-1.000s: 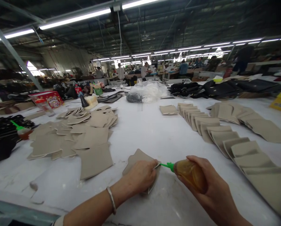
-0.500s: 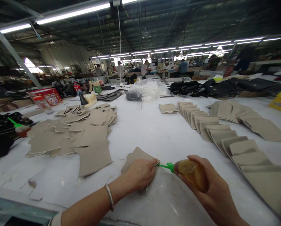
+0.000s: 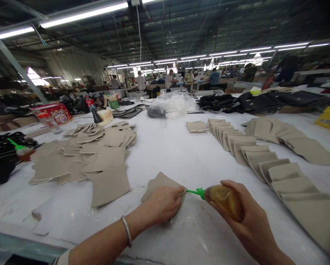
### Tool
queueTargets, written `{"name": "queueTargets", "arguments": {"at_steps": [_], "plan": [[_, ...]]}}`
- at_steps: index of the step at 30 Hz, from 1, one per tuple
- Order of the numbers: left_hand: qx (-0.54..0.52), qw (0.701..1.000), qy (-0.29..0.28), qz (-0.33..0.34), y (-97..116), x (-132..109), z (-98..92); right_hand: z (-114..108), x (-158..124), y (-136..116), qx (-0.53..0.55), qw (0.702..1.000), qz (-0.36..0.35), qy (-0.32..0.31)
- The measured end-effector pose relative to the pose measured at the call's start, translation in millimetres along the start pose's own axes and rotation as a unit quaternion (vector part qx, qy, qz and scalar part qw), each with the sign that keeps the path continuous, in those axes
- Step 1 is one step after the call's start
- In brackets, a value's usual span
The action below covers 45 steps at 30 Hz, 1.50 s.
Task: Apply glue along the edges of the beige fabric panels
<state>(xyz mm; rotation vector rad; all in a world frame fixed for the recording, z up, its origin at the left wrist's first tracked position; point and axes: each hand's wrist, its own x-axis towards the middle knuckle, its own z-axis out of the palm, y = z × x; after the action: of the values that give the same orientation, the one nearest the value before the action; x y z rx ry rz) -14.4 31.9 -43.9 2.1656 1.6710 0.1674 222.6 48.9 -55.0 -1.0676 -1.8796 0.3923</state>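
Note:
My left hand (image 3: 166, 202) is closed on a beige leather-like panel (image 3: 160, 181), pinching its right edge on the white table (image 3: 159, 147). Most of the panel's near side is hidden under the hand. In my right hand (image 3: 246, 217) lies a squeeze bottle of amber glue (image 3: 226, 200), tipped sideways with the fingers wrapped round it. Its thin green nozzle (image 3: 195, 191) points left and meets the panel's edge by my left fingertips. A heap of similar beige panels (image 3: 109, 186) spreads out to the left.
Overlapping rows of beige panels (image 3: 289, 180) curve along the right side. Further off are a clear plastic bag (image 3: 176, 103), black pieces (image 3: 286, 101) and a yellow box (image 3: 329, 118). Another green-tipped bottle (image 3: 24, 152) rests at far left. People work in the background.
Almost nothing differs. The view has shifted very slightly; both hands, the panel and the bottle keep their places, with the nozzle still at the panel's edge.

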Motion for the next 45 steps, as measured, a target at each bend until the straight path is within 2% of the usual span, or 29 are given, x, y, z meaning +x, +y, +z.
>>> {"name": "queueTargets", "arguments": {"at_steps": [4,10,14,18,24,29,33,37,45], "plan": [[-0.006,1.0,-0.003,0.006,0.4,-0.5,-0.9,-1.2,-0.2,-0.9,0.021,0.999,0.029,-0.013],[0.006,1.0,-0.003,0.009,0.6,-1.1,-0.3,-2.5,1.4,4.0,0.0,1.0,0.021,0.001],[-0.002,1.0,-0.008,0.009,0.8,-1.3,-0.5,-3.1,-1.0,3.3,0.036,0.997,0.062,-0.037],[-0.007,1.0,-0.005,0.016,0.4,-1.7,0.9,-4.0,-1.5,4.5,0.044,0.995,0.086,-0.028],[-0.007,1.0,0.004,0.021,-2.4,-4.0,6.9,-5.2,-10.2,4.7,0.104,0.984,0.112,-0.091],[0.001,1.0,0.0,0.01,-1.3,-6.1,6.1,-5.4,-16.9,2.8,0.098,0.987,0.11,-0.07],[0.006,1.0,0.001,0.007,-1.7,-6.0,6.8,-3.2,-22.5,-6.5,0.151,0.975,0.146,-0.076],[0.01,1.0,-0.001,0.01,-2.7,-6.1,8.4,-1.1,-27.3,-13.6,0.154,0.971,0.169,-0.062],[0.012,1.0,0.007,0.012,-3.7,-8.7,9.6,0.9,-35.0,-16.5,0.173,0.965,0.182,-0.076]]}}
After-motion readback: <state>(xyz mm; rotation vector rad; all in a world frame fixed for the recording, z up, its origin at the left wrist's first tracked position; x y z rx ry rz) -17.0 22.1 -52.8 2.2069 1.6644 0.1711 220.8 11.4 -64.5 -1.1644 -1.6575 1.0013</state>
